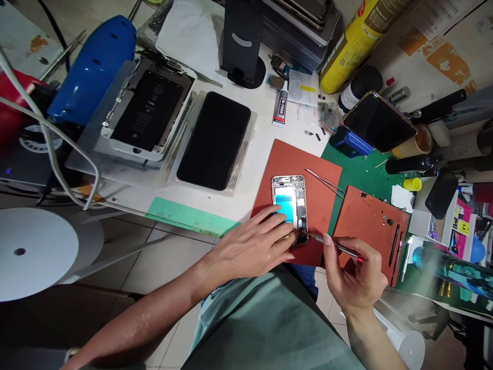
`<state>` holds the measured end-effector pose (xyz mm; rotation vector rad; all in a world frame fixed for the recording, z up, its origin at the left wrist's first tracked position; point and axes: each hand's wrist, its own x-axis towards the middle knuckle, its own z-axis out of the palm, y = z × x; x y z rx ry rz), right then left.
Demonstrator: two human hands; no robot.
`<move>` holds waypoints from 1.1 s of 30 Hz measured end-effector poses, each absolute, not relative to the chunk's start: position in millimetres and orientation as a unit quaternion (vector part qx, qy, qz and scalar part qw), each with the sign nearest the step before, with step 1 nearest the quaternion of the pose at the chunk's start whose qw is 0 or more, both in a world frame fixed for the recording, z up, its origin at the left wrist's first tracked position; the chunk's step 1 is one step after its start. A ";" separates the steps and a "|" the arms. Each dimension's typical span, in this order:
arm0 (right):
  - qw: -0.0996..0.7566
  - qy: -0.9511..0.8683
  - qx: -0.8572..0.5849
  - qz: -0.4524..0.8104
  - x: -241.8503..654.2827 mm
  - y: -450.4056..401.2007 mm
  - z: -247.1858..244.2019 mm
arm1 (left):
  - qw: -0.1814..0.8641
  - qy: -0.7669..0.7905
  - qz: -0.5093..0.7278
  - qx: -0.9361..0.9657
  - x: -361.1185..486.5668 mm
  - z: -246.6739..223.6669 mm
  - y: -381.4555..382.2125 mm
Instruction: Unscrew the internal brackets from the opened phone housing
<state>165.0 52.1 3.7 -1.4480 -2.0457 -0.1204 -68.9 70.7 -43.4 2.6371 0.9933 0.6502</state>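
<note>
Farthest left of the grip, a battery (148,110) is seen in a white frame, its print too small to be read. Nearer, a black phone (214,140) is laid flat. The left hand (256,244), fingers outstretched, is rested on the opened phone (301,198), just left of the right-hand grip. Beyond that, "B-7000" can be read on a tube (282,109). By the right hand (356,275), a screwdriver (342,250) is pinched, its tip at the opened phone's near end.
</note>
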 end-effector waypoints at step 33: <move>0.185 -0.853 -0.487 -0.042 158.8 61.8 18.9 | 0.128 0.329 0.230 0.907 -71.5 -46.7 70.7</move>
